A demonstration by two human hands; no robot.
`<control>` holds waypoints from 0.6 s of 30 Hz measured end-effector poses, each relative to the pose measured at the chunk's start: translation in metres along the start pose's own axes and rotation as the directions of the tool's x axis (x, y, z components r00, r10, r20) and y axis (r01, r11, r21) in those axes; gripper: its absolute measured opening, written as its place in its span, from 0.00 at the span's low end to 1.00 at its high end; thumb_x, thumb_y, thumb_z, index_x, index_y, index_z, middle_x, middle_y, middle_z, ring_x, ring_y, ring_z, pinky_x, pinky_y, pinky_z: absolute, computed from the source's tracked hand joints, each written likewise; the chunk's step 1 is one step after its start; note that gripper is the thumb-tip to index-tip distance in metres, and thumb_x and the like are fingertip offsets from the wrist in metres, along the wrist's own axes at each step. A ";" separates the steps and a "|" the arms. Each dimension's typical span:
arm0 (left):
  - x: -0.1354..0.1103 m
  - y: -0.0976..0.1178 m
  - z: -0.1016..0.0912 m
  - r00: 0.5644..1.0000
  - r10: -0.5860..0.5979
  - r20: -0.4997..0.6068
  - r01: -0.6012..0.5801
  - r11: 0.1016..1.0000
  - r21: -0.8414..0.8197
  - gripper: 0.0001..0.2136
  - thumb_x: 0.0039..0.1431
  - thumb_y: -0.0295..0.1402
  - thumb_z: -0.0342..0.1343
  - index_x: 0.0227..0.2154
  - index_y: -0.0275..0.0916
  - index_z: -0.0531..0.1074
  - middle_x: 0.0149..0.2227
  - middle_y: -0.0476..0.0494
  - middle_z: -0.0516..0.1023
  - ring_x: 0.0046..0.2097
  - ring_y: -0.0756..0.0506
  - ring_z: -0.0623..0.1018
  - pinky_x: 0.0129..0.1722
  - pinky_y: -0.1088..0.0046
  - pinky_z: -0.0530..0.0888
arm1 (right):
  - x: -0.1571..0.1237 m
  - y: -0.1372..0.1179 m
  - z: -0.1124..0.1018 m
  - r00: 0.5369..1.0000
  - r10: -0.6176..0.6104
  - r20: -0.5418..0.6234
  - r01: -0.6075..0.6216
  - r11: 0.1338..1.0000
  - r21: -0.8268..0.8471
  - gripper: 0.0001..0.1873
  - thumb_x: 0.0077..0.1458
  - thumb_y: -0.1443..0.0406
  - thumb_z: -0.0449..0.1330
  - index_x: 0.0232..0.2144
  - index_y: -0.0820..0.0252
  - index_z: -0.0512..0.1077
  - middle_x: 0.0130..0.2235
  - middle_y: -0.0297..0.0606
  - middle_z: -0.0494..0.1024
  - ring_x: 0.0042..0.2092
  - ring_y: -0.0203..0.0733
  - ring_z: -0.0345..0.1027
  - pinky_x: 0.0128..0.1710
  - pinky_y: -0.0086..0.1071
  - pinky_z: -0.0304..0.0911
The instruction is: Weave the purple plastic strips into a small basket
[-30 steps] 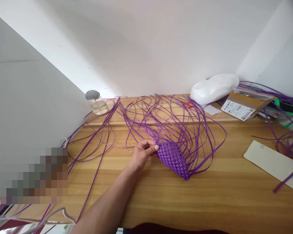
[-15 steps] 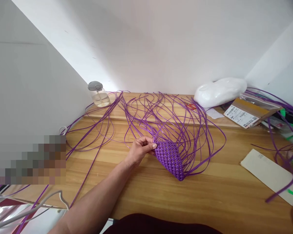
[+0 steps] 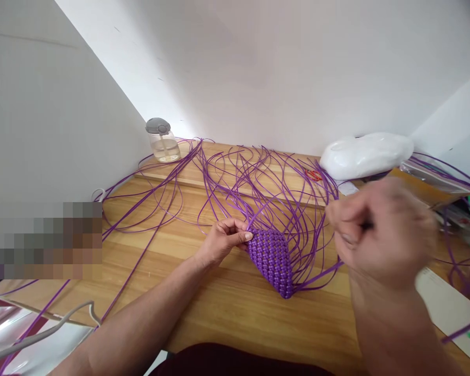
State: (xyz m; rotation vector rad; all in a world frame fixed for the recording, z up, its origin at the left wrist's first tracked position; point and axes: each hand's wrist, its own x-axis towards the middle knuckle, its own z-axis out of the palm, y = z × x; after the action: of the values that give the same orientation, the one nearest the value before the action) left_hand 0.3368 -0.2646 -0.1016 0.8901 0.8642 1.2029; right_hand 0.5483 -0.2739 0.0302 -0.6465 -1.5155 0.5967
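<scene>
A tightly woven piece of purple plastic strands (image 3: 269,258) lies on the wooden desk, its loose ends fanning out behind and to the right. My left hand (image 3: 223,243) pinches its upper left corner between thumb and fingers, where a strand sticks up. Above the desk on the right hovers my right hand (image 3: 379,230), fingers curled into a closed shape and somewhat blurred. Whether anything is in those fingers is hidden. It is apart from the woven piece, in front of some strand ends.
A lidded clear jar (image 3: 163,141) of liquid stands back left. Orange-red scissors (image 3: 313,175), a white glossy object (image 3: 366,155) and a brown package (image 3: 423,188) lie back right. A pale card (image 3: 446,308) is at the right. Long purple strands (image 3: 149,211) cross the desk's left side.
My right hand has come in from the lower right edge, rising over the desk's right side. My left hand keeps its pinch on the woven corner. The view has shifted slightly.
</scene>
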 end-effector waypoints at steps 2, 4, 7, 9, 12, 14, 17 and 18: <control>0.001 -0.001 -0.001 1.000 -0.002 0.006 0.002 1.000 0.000 0.18 0.38 0.38 0.76 0.26 0.33 0.75 0.23 0.48 0.78 0.25 0.52 0.76 0.26 0.77 0.75 | 0.002 0.019 0.003 0.992 0.112 0.052 -0.110 0.993 -0.036 0.22 0.67 0.57 0.55 0.22 0.58 0.68 0.17 0.28 0.60 0.17 0.28 0.51 0.17 0.28 0.44; 0.001 -0.001 -0.002 1.000 -0.001 0.003 0.001 1.000 -0.010 0.17 0.39 0.37 0.76 0.26 0.34 0.76 0.24 0.48 0.79 0.26 0.51 0.77 0.27 0.77 0.75 | 0.001 0.036 0.003 0.948 0.262 0.182 -0.232 0.958 -0.168 0.22 0.64 0.53 0.57 0.23 0.59 0.70 0.18 0.29 0.63 0.19 0.30 0.54 0.18 0.28 0.48; 0.002 0.000 -0.003 1.000 0.013 -0.014 -0.013 1.000 -0.016 0.17 0.39 0.37 0.76 0.27 0.33 0.76 0.25 0.47 0.79 0.26 0.52 0.77 0.27 0.77 0.75 | -0.004 0.054 -0.002 0.804 0.449 0.390 -0.235 0.843 -0.485 0.19 0.61 0.49 0.59 0.30 0.58 0.74 0.25 0.33 0.73 0.26 0.35 0.65 0.25 0.30 0.58; 0.001 0.002 -0.002 0.999 0.023 -0.022 -0.023 1.000 -0.008 0.17 0.39 0.37 0.76 0.27 0.33 0.76 0.25 0.47 0.79 0.26 0.52 0.77 0.27 0.78 0.75 | -0.010 0.062 -0.005 0.707 0.528 0.470 -0.163 0.769 -0.618 0.20 0.55 0.47 0.64 0.40 0.56 0.75 0.34 0.37 0.79 0.33 0.40 0.71 0.30 0.32 0.63; 0.000 0.005 -0.001 0.998 0.049 -0.033 -0.049 0.999 0.007 0.17 0.38 0.37 0.76 0.26 0.33 0.76 0.24 0.48 0.78 0.26 0.52 0.76 0.27 0.78 0.74 | -0.015 0.070 -0.006 0.560 0.610 0.561 -0.115 0.727 -0.677 0.28 0.48 0.47 0.68 0.47 0.54 0.74 0.41 0.39 0.81 0.37 0.45 0.74 0.34 0.35 0.64; 0.000 0.006 -0.001 0.996 0.076 -0.041 -0.075 0.997 0.024 0.17 0.39 0.37 0.75 0.26 0.33 0.76 0.24 0.48 0.78 0.25 0.52 0.75 0.27 0.78 0.74 | -0.017 0.073 -0.003 0.513 0.628 0.585 -0.126 0.729 -0.673 0.27 0.48 0.47 0.68 0.45 0.55 0.74 0.40 0.39 0.80 0.38 0.46 0.74 0.35 0.35 0.64; -0.001 0.009 -0.001 0.993 0.100 -0.068 -0.096 0.994 0.053 0.17 0.39 0.38 0.75 0.26 0.33 0.76 0.24 0.48 0.77 0.25 0.52 0.75 0.26 0.77 0.74 | -0.018 0.074 0.002 0.594 0.601 0.535 -0.122 0.724 -0.679 0.27 0.46 0.48 0.69 0.43 0.56 0.72 0.42 0.39 0.78 0.42 0.47 0.72 0.40 0.38 0.64; -0.001 0.009 -0.001 0.991 0.106 -0.080 -0.101 0.993 0.064 0.17 0.39 0.39 0.75 0.26 0.33 0.77 0.24 0.48 0.77 0.25 0.52 0.75 0.26 0.78 0.73 | -0.019 0.074 0.004 0.637 0.585 0.502 -0.107 0.711 -0.695 0.28 0.45 0.48 0.70 0.44 0.57 0.72 0.43 0.40 0.77 0.44 0.49 0.71 0.42 0.40 0.64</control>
State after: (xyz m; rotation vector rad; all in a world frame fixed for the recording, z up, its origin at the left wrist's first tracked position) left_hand 0.3321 -0.2644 -0.0932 0.9483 0.9344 1.3173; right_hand 0.5476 -0.2356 -0.0357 -1.3880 -2.3782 0.7058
